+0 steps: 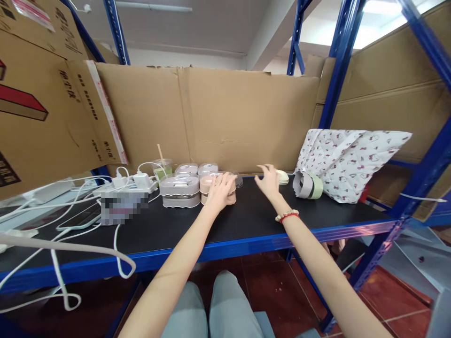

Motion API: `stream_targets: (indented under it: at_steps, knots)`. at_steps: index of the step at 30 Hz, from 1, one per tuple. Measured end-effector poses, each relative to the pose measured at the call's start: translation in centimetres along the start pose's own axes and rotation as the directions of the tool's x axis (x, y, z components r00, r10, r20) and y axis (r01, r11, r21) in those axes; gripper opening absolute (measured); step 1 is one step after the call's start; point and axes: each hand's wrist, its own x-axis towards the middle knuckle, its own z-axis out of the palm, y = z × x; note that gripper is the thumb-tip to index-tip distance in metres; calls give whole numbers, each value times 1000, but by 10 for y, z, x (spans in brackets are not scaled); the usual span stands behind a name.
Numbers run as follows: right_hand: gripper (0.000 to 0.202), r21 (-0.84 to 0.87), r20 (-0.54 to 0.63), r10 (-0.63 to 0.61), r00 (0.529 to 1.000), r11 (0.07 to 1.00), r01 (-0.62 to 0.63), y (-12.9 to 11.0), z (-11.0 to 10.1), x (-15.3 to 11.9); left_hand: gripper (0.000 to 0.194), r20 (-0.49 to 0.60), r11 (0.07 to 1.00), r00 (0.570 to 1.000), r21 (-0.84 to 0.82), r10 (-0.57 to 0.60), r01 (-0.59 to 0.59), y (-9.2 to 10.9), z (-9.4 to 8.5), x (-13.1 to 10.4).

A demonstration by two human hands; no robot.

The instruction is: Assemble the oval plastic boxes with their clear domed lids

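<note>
My left hand [221, 191] is on a beige two-tier storage box with a clear lid [205, 183], its fingers curled over the top and right side. Left of it stands a similar grey-mauve box [179, 190]. Over the black tabletop my right hand [268, 182] is open, fingers apart and pointing left, holding nothing. Just behind that hand lies a cream oval piece [283, 176], partly hidden. Further right, a mauve and a pale green hollow piece [308, 185] lie on their sides. Behind my left hand a clear round lid [237, 180] shows in part.
Two more clear-lidded boxes [186, 169] stand behind the front pair, near a cup with a straw [162, 168]. Chargers, white cables and a phone [79, 217] cover the left side. A patterned quilted bag [352, 162] leans at right. Cardboard [225, 117] walls the back.
</note>
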Motion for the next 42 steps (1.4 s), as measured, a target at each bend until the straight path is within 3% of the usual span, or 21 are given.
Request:
stream_targets:
  at_steps: [2, 4, 8, 10, 13, 15, 17, 19, 20, 22, 25, 27, 29, 31, 33, 37, 40, 42]
  knots:
    - [40, -98, -200, 105, 974, 987, -127, 21, -17, 8, 68, -21, 1000, 1000, -6, -12, 12, 2, 1, 0]
    - [45, -80, -326, 235, 915, 958, -275, 44, -32, 15, 62, -51, 999, 998, -16, -28, 27, 6, 0, 1]
    - [40, 54, -336, 452, 826, 885, -462, 74, -45, 18, 31, -248, 995, 965, -68, -91, 76, 15, -7, 6]
    - [37, 67, -332, 498, 801, 860, -506, 75, -44, 15, 20, -328, 987, 935, -123, -135, 99, 19, -11, 7]
    - [40, 56, -349, 506, 789, 852, -521, 63, -43, 9, 9, -366, 947, 902, -299, -227, 117, 23, -17, 7]
    - [44, 44, -381, 451, 807, 881, -471, 50, -43, 7, 11, -326, 835, 885, -538, -331, 114, 26, -18, 7]
    - [46, 44, -423, 336, 842, 936, -350, 35, -42, 6, 14, -227, 657, 881, -744, -416, 119, 29, -16, 7]
    - [46, 77, -455, 199, 868, 980, -184, 21, -37, 6, 11, -121, 528, 890, -836, -440, 147, 31, -13, 8]
    - [47, 103, -462, 135, 877, 990, -98, 14, -34, 5, 7, -86, 507, 897, -846, -434, 164, 32, -12, 8]
    - [48, 157, -449, 15, 893, 986, 63, 0, -25, 1, 18, 22, 432, 909, -875, -416, 219, 33, -9, 9]
    - [48, 228, -336, -193, 922, 933, 278, -16, -11, -10, 52, 252, 153, 897, -933, -363, 325, 36, -8, 10]
    - [45, 269, -192, -350, 917, 880, 393, -24, -4, -18, 54, 310, -14, 896, -946, -318, 323, 36, -8, 11]
    - [46, 307, -66, -468, 881, 831, 464, -29, -2, -24, 47, 286, -63, 898, -957, -334, 282, 35, -8, 11]
    - [52, 353, -26, -531, 847, 788, 505, -32, -1, -27, 44, 279, -60, 884, -959, -375, 277, 31, -10, 11]
    - [55, 409, -54, -540, 840, 756, 512, -34, -1, -28, 47, 288, -41, 869, -954, -402, 297, 28, -12, 10]
    - [42, 480, -105, -447, 889, 760, 439, -37, 3, -27, 54, 272, -27, 859, -957, -435, 289, 26, -13, 9]
    - [46, 447, -193, -336, 922, 806, 387, -34, 1, -19, 49, 286, -79, 851, -957, -440, 281, 30, -16, 9]
    - [45, 365, -277, -181, 944, 889, 277, -24, -7, -9, 46, 244, -136, 850, -969, -467, 204, 33, -19, 10]
